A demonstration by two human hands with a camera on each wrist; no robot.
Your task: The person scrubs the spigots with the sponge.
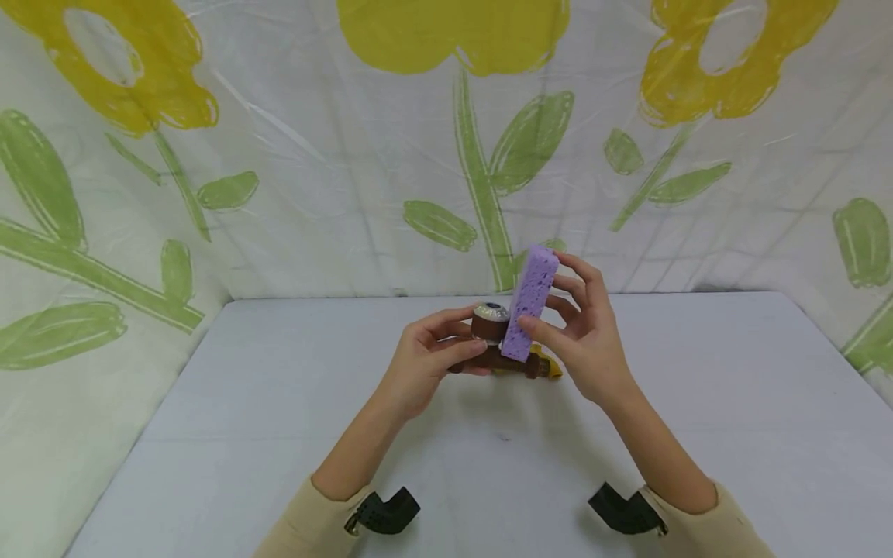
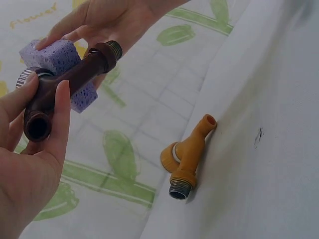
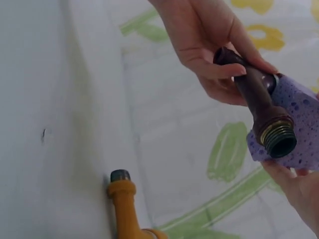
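Observation:
My left hand (image 1: 424, 360) grips a brown pipe valve (image 1: 491, 328) with a silver-topped round knob, thumb on one side and fingers on the other. Its threaded end (image 3: 278, 135) points away from that hand. A purple porous sponge (image 1: 532, 298) is pinched between thumb and fingers of my right hand (image 1: 593, 341). The sponge lies against the valve's side, beside the knob. In the left wrist view, the right hand (image 2: 112, 22) reaches in from above, partly behind the valve. Both things are held up over the table.
A similar yellow valve (image 2: 193, 152) with a threaded end lies on the white table (image 1: 279, 434), behind the hands in the head view and mostly hidden there. A plastic sheet (image 1: 314, 194) painted with flowers hangs at the table's back and sides.

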